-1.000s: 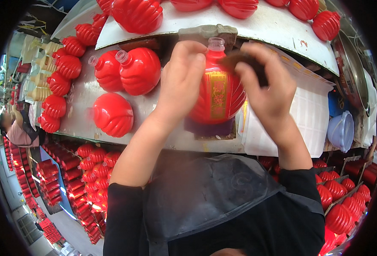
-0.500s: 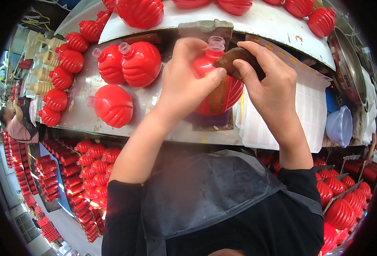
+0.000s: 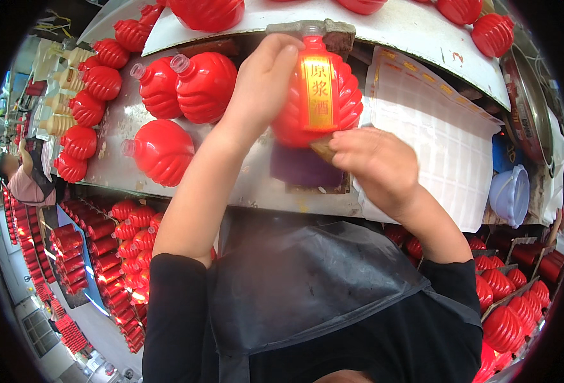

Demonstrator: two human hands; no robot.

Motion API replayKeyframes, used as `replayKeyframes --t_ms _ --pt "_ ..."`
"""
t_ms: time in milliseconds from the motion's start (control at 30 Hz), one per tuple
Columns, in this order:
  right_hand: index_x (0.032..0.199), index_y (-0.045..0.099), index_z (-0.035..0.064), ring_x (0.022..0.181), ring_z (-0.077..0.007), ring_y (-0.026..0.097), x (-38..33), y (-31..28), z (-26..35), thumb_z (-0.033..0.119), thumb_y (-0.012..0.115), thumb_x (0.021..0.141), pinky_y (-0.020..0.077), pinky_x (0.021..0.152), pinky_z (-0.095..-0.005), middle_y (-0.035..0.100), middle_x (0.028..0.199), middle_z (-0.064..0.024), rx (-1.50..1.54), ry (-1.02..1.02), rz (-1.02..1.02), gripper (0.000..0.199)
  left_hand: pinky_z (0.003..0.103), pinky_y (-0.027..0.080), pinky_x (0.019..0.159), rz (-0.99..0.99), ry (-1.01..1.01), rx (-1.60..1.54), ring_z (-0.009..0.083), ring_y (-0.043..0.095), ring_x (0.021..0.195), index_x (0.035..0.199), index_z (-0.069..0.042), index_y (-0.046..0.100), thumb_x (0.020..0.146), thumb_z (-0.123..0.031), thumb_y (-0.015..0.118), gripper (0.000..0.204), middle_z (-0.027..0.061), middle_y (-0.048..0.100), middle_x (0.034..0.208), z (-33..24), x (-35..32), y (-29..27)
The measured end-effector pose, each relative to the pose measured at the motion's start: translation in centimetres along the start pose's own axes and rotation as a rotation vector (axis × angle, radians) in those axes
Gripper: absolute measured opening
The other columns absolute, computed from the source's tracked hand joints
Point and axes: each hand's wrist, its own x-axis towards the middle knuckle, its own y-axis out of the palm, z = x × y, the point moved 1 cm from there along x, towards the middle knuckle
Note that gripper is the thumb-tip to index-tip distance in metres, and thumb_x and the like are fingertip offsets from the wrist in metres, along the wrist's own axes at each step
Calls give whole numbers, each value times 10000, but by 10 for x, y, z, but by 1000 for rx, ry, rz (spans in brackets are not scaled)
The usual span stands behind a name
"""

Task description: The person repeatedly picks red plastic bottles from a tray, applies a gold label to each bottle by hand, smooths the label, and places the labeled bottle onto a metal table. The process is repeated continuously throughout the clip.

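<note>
A round red bottle [image 3: 351, 96] with swirled ribs and a clear neck lies in front of me, its neck pointing away. A red and gold label [image 3: 320, 92] runs down its front. My left hand [image 3: 264, 80] grips the bottle at its left shoulder, close to the neck. In my right hand [image 3: 379, 165] is a flat brown scraper [image 3: 322, 150], mostly hidden by the fingers, at the label's lower end. Beneath the bottle lies a dark purple pad [image 3: 295, 167].
Left on the metal bench [image 3: 247, 175] are more red bottles [image 3: 207, 88]. White label sheets [image 3: 429, 147] lie to the right, before a pale blue bucket [image 3: 509, 196]. Red bottles line the white shelf [image 3: 397, 30] behind. Racks of red bottles flank me below; a person [image 3: 27, 175] stands far left.
My right hand with the scraper has moved down from the bottle's neck to the label's lower end, uncovering the label. The bottle has shifted slightly away; my left hand has moved with it.
</note>
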Motion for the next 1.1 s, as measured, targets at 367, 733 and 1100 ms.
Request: replayKeyframes --t_ms 367,733,1100 --pt "1481 549 51 621 -174 648 18 14 -19 433 769 914 525 636 -326 648 680 -85 -11 767 -10 718 513 388 1144 -300 521 530 462 483 1358 1464 53 435 1002 -402 649 683 298 457 1491 33 -64 25" --pt "1542 486 23 659 -238 692 22 12 -19 514 771 861 527 635 -340 675 719 -129 12 808 -4 887 515 376 1155 -246 518 410 467 465 1376 1487 51 415 1048 -356 581 622 301 434 1515 33 -66 21" --pt "1539 493 30 690 -262 716 31 2 -15 540 775 831 547 677 -342 712 765 -159 36 863 140 917 507 354 1180 -221 510 446 453 436 1408 1496 37 401 1005 -356 658 680 298 403 1540 31 -67 18"
